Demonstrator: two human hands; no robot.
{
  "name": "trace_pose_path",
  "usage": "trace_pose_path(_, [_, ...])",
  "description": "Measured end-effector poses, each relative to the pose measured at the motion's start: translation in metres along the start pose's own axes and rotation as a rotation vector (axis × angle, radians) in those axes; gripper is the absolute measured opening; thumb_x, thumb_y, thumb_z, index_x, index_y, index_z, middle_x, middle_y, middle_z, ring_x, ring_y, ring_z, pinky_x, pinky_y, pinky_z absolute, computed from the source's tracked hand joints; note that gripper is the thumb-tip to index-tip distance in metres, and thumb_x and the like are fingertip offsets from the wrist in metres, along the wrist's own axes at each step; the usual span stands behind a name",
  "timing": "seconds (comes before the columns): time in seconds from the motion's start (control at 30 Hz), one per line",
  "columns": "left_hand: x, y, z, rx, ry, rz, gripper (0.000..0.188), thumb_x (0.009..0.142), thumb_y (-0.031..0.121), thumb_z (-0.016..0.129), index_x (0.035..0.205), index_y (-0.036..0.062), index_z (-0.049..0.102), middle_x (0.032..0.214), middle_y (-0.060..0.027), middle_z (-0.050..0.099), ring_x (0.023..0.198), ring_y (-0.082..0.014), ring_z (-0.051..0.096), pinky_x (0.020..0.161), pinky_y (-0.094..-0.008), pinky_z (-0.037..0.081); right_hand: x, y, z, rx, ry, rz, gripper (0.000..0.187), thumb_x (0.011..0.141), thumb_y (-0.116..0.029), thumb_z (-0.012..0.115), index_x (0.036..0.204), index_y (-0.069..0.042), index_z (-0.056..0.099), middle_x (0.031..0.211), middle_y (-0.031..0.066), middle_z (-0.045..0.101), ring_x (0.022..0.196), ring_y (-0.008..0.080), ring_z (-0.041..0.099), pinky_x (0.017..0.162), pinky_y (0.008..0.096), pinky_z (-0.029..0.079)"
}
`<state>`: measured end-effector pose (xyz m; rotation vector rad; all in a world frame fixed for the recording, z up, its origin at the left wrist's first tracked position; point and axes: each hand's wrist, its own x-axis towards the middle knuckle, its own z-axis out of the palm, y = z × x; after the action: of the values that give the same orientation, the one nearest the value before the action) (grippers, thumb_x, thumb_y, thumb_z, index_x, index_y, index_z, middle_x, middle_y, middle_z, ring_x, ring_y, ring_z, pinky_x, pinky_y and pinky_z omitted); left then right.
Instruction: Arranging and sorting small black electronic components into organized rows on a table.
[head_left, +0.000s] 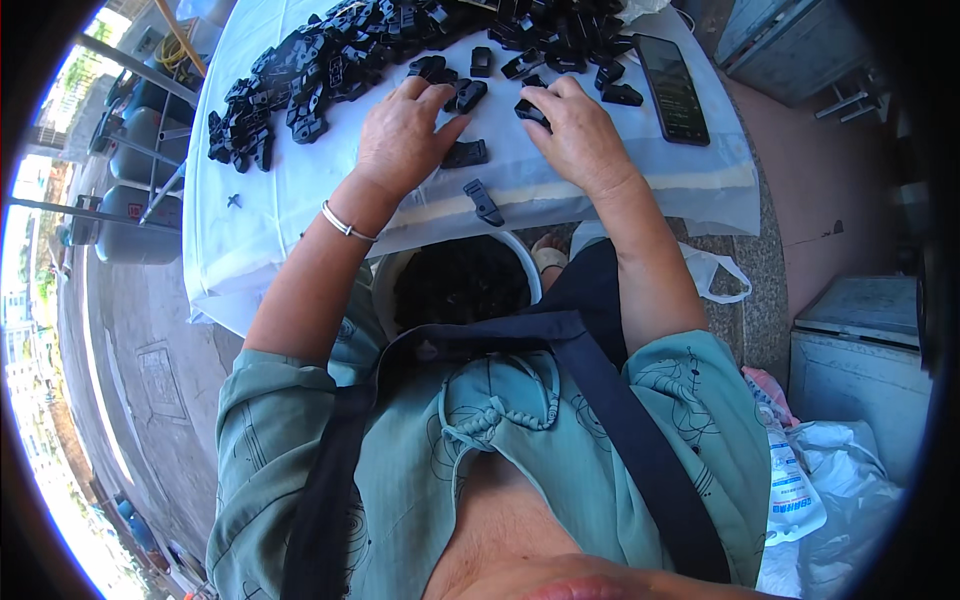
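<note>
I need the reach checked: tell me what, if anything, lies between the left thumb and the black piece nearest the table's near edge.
Another black piece lies on the white cloth between the thumb of the left hand and the near-edge piece. Nothing else visible stands between them.

A phone (672,90) is laid on a white tablecloth (240,215); grey containers (140,225) are seen at left, a metal cabinet (850,370) and white plastic bags (840,460) at right.
</note>
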<state>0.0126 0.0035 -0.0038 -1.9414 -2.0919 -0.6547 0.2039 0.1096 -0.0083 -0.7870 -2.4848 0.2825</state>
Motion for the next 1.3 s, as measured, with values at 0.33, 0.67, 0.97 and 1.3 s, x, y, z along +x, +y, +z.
trace_pose_path(0.33, [-0.001,0.0,0.009,-0.042,0.045,0.136,0.027,0.082,0.017,0.067,0.107,0.0098,0.062,0.111,-0.0089,0.06,0.092,-0.0307,0.062,0.078,-0.0386,0.052,-0.002,0.01,-0.02,0.322,0.095,-0.178,0.014,0.082,-0.008,0.065,0.094,-0.002,0.067,0.095,0.0099,0.058,0.075,0.0236,0.06,0.069,0.0297,0.05])
trace_pose_path(0.67, [-0.024,0.006,0.002,-0.213,0.001,0.244,0.027,0.078,0.011,0.068,0.104,0.0095,0.061,0.105,-0.0077,0.062,0.092,-0.0284,0.06,0.081,-0.0377,0.05,-0.002,-0.011,-0.009,0.004,-0.147,-0.112,0.027,0.079,-0.014,0.064,0.105,-0.007,0.063,0.096,0.0131,0.062,0.09,0.028,0.063,0.078,0.0414,0.051])
trace_pose_path(0.97, [-0.032,-0.004,-0.004,-0.202,-0.003,0.249,0.018,0.076,0.012,0.071,0.093,0.0119,0.065,0.107,-0.0074,0.061,0.098,-0.0275,0.058,0.082,-0.0372,0.05,-0.01,0.002,-0.003,-0.083,-0.099,-0.188,0.035,0.086,-0.019,0.064,0.12,-0.011,0.061,0.111,0.0138,0.062,0.1,0.0285,0.062,0.087,0.0349,0.051])
trace_pose_path(1.3, [-0.03,-0.003,0.002,-0.343,-0.017,0.009,0.047,0.074,0.014,0.076,0.116,0.0128,0.054,0.103,-0.0092,0.065,0.095,-0.0277,0.062,0.082,-0.0375,0.051,-0.001,-0.014,0.008,0.34,0.015,-0.186,0.032,0.084,-0.013,0.066,0.116,-0.01,0.064,0.108,0.0116,0.065,0.095,0.0266,0.064,0.08,0.0354,0.054])
